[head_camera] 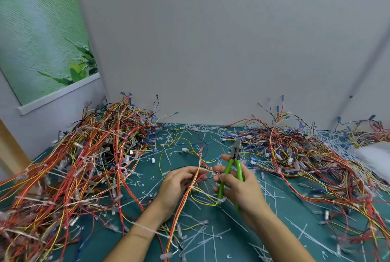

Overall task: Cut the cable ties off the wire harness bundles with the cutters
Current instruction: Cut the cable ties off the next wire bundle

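My left hand (179,183) holds a thin red, orange and yellow wire harness bundle (195,179) that runs from the mat's middle down toward me. A white cable tie (191,187) wraps the bundle just below my fingers. My right hand (238,185) grips the green-handled cutters (231,169), whose grey jaws (236,147) point away from me, above the bundle and apart from it. The fingertips of my right hand also touch wires of the bundle next to my left hand.
A green cutting mat (211,238) is littered with cut white ties. A big heap of tied harnesses (84,162) fills the left side. Loose wires (306,152) sprawl over the right. A white object (375,156) lies at the right edge; grey walls stand behind.
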